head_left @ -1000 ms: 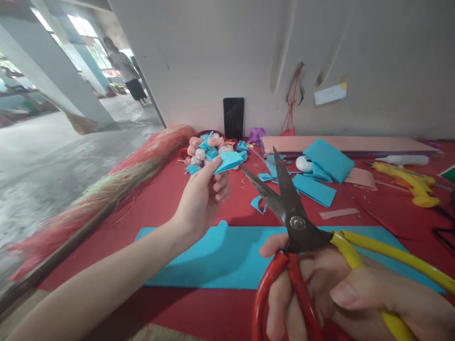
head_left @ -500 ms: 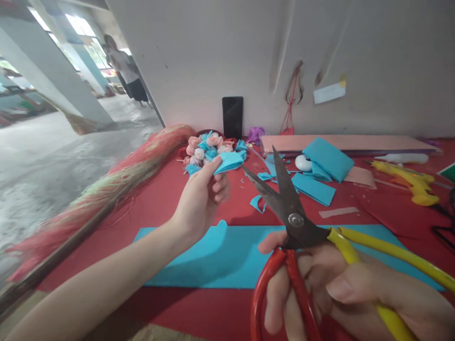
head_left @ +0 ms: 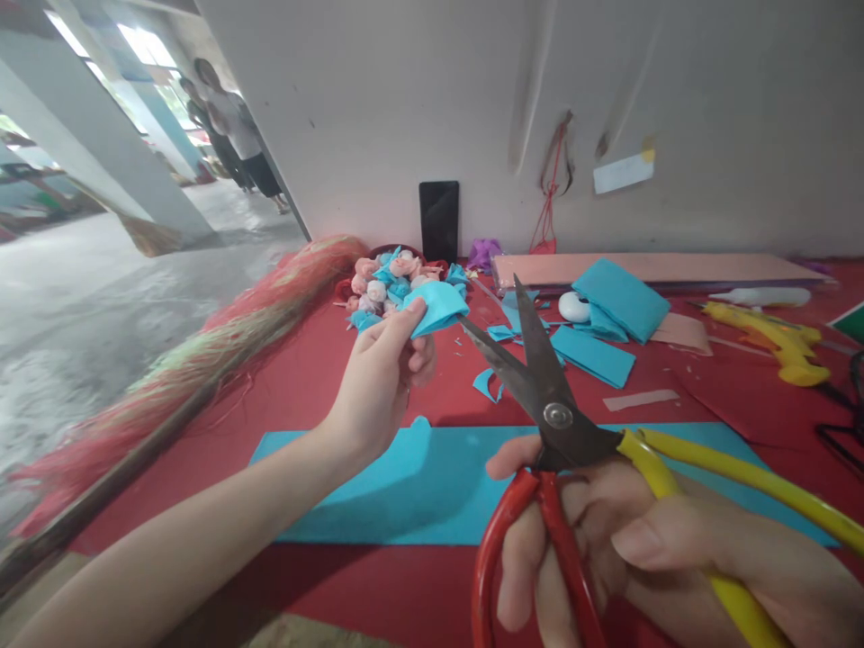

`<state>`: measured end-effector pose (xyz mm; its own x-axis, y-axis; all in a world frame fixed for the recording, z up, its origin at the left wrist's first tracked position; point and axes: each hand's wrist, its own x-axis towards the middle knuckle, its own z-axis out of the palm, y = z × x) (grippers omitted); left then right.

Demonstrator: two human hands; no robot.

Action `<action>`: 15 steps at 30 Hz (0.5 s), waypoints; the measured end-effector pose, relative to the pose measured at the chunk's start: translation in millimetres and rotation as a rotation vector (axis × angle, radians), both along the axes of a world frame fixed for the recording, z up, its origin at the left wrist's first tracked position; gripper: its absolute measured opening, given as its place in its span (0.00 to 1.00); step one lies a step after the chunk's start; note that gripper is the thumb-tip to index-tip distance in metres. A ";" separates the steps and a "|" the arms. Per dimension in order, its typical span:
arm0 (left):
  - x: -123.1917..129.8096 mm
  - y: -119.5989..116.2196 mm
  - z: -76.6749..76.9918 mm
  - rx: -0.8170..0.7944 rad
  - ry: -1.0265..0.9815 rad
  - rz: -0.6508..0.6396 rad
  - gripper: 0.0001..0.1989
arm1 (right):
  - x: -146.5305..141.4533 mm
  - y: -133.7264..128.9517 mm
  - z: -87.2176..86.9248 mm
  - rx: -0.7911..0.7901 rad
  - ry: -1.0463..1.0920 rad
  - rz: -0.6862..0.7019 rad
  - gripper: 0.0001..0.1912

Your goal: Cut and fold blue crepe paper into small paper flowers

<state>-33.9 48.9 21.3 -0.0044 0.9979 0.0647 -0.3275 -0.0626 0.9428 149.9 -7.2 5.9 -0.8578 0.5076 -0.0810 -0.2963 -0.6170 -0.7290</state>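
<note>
My left hand point(head_left: 384, 369) pinches a small folded piece of blue crepe paper point(head_left: 438, 304) between thumb and fingers. In my right hand point(head_left: 648, 531) are scissors point(head_left: 557, 414) with one red and one yellow handle, their blades spread apart. The lower blade's tip is close by the paper's right edge; whether they touch I cannot tell. Beneath both hands lies a long blue paper strip point(head_left: 378, 504). Cut blue scraps point(head_left: 486, 385) lie just beyond the blades, and behind my left hand is a heap of pink, white and blue paper flowers point(head_left: 378, 288).
A black phone point(head_left: 439, 220) leans on the wall. Folded blue paper point(head_left: 621, 300), a white round object point(head_left: 573, 307) and a yellow glue gun point(head_left: 776, 337) lie at the right. A bundle of red and green fibres point(head_left: 222, 333) runs along the left edge. People point(head_left: 236, 126) stand far off.
The folded paper in my left hand has turned, showing more of its broad face and rounded edge. The scissors stay spread, almost in place. A second person shows in the background.
</note>
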 end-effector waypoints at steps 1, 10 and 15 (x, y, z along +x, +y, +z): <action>-0.1 -0.2 -0.2 0.018 0.019 0.011 0.19 | -0.1 -1.0 -1.0 -0.018 0.039 -0.012 0.24; 6.4 -7.2 -4.3 0.033 0.019 -0.054 0.20 | -3.4 -11.6 5.0 0.033 -0.013 -0.139 0.18; 13.3 -12.8 -11.1 0.024 -0.003 -0.173 0.19 | -4.4 -13.8 -3.4 0.081 0.036 -0.143 0.15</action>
